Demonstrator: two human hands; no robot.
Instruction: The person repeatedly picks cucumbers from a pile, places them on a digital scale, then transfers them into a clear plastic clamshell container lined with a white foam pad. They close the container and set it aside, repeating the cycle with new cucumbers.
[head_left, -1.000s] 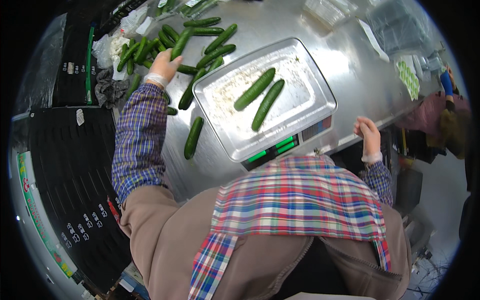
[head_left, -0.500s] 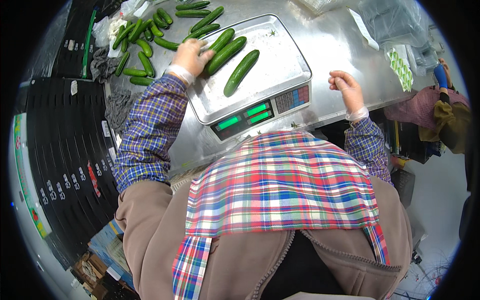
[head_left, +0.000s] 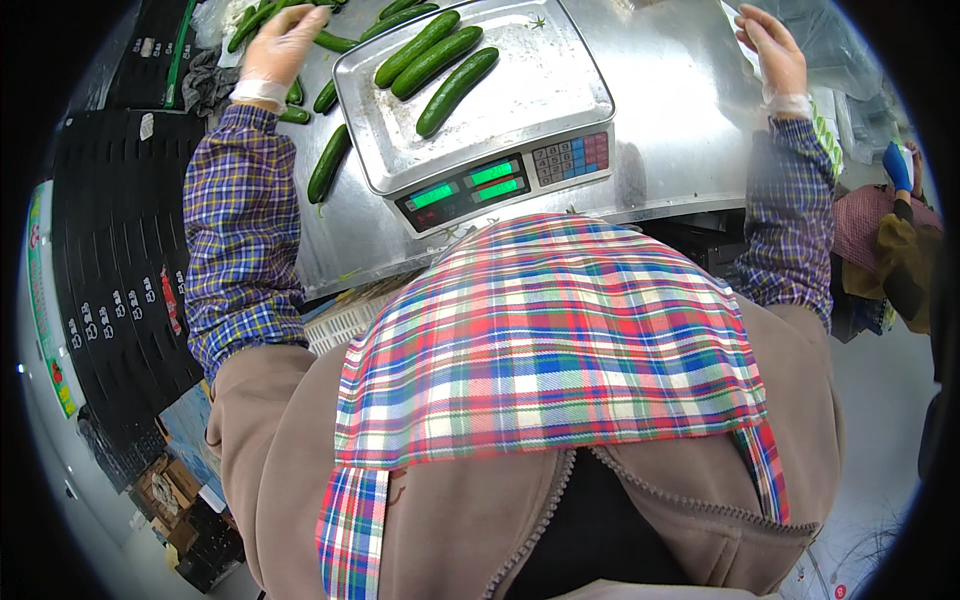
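Note:
Three green cucumbers point(head_left: 437, 62) lie side by side, slanting, on the metal tray point(head_left: 520, 110) of a weighing scale with lit green displays point(head_left: 470, 188). To the left of the scale, my left hand point(head_left: 283, 45), in a clear glove, hovers by loose cucumbers; its fingers are loosely bent and nothing shows in them. My right hand point(head_left: 776, 55), gloved too, is raised over the table's right side with its fingers slightly curled and apart, holding nothing visible. Another cucumber point(head_left: 329, 164) rests on the table against the scale's left side. The left hand and upper frame edge partly hide the pile.
The scale stands on a shiny metal table point(head_left: 680, 130). Black stacked crates point(head_left: 120, 220) are at the left, beside a grey cloth point(head_left: 208, 82). Clear plastic packaging point(head_left: 850, 60) lies at the far right. Another person's blue-sleeved arm point(head_left: 897, 168) shows at the right edge.
My left hand has let go of a cucumber on the tray and moved left, off the scale. My right hand has moved up and to the right. The view has shifted, with the scale higher.

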